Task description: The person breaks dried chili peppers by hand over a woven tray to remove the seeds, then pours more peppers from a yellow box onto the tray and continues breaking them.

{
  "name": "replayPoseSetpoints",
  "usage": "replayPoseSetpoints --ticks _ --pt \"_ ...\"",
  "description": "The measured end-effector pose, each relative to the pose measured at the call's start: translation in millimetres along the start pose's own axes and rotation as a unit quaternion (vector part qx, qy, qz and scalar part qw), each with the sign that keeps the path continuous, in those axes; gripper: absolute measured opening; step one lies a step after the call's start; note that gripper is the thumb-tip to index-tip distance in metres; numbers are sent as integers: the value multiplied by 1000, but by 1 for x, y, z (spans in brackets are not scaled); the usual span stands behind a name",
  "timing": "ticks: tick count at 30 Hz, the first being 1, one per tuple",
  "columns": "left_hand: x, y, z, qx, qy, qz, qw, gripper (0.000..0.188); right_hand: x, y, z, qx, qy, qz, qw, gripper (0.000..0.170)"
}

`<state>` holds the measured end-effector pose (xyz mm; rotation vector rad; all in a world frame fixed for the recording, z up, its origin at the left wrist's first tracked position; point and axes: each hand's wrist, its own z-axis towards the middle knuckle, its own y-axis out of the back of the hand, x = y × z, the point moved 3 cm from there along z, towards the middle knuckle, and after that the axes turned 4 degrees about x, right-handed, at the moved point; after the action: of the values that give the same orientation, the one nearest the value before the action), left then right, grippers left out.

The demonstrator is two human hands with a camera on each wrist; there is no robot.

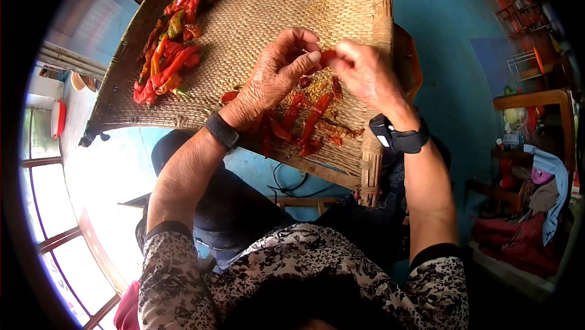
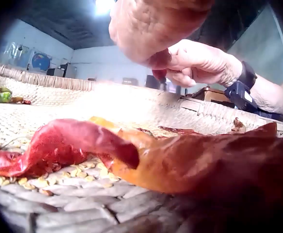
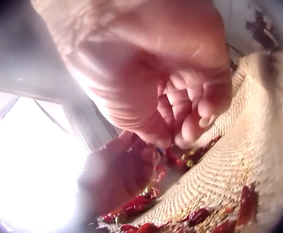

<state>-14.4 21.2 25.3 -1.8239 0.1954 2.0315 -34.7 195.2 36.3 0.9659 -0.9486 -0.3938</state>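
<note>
Right hand (image 1: 368, 77): fingers curled in, pinching the right end of the pepper (image 1: 328, 58).
Left hand (image 1: 277, 68): fingers bent, thumb reaching to the pepper; looks to be pinching its left end.
Pepper's place: raised over the tray (image 1: 274, 13), between the two sets of fingertips, right of the left thumb; neither hand clearly nearer.
Long axis: seems to run crosswise, hand to hand (a judgement, with so short a stretch showing).
Below: pieces (image 1: 317, 114) and seeds (image 1: 317, 91), lying loose toward the tray's near edge.
Far left: heap (image 1: 170, 62) of peppers, well apart from both hands.
Hard to make out: right fingertips, blurred from the head; pepper, not to be told from other red in the right wrist view.
</note>
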Motion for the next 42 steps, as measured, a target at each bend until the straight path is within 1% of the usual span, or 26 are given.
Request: replayPoseSetpoints --ticks 2,3,4,5,6,8,9,10,11,14,16,18,20,21,22,24,28,30,31,33,34,36,37,39,40,42 --pt "2 1 -3 -12 -3 15 1000 13 0 22 -4 -130 25 37 991 18" --pt "-1 -2 -5 62 0 188 980 15 -5 36 -5 -185 16 28 982 18" --pt "-1 -5 -7 133 5 354 926 16 -13 50 -8 -240 6 19 971 17" --pt "1 -12 -11 212 23 337 917 19 -25 62 -12 -237 -38 6 971 16" --pt "5 -14 -14 212 22 336 917 19 -34 72 -16 -235 -82 -8 968 15" --pt "19 -26 -26 291 -69 457 838 19 -37 80 -22 -232 -101 -2 967 12" --pt "20 -30 -30 281 -95 506 810 16 -36 76 -24 -220 -95 -3 971 12" --pt "22 -31 -30 282 -95 506 810 16 -33 72 -25 -207 -89 -3 974 11" --pt "24 -32 -30 287 -93 508 807 16 -26 66 -25 -193 -43 -18 980 9" --pt "25 -33 -27 300 -93 511 800 15 -18 37 -24 -86 64 -21 994 12" --pt "23 -35 -26 310 -98 512 795 16 -20 15 -24 -10 61 -34 998 15" --pt "21 -36 -24 327 -55 508 795 19 -19 -1 -23 84 27 -67 994 9" --pt "26 -34 -24 323 -70 498 802 16 -11 -5 -21 94 47 -85 991 9" --pt "27 -33 -24 318 -84 488 809 15 -5 -6 -19 106 68 -102 987 21" --pt "28 -31 -24 316 -82 488 809 15 -1 -6 -16 107 70 -101 987 21" --pt "28 -30 -25 316 -105 485 809 15 3 -9 -10 154 29 -66 985 28" --pt "22 -26 -26 308 -63 477 821 14 -3 -25 6 204 29 -71 976 31" --pt "21 -23 -26 308 -47 469 826 14 -1 -28 9 251 -4 -108 962 29" --pt "20 -22 -26 305 -47 469 827 14 -1 -32 10 252 -2 -109 961 29" --pt "17 -20 -26 302 -48 474 826 13 -5 -40 8 174 45 -154 971 26" --pt "15 -20 -26 300 -48 474 827 13 -10 -45 7 176 47 -154 971 26" --pt "12 -18 -24 295 -22 466 834 12 -11 -47 8 98 104 -156 977 19" --pt "12 -17 -24 295 -21 466 833 12 -12 -46 11 98 104 -156 977 19" --pt "11 -13 -22 284 -41 452 845 12 -14 -44 19 183 71 -122 973 12" --pt "10 -12 -22 285 -41 452 844 12 -11 -38 21 182 70 -122 973 12" --pt "9 -9 -19 270 -25 446 853 13 -8 -24 23 139 13 -41 989 8"
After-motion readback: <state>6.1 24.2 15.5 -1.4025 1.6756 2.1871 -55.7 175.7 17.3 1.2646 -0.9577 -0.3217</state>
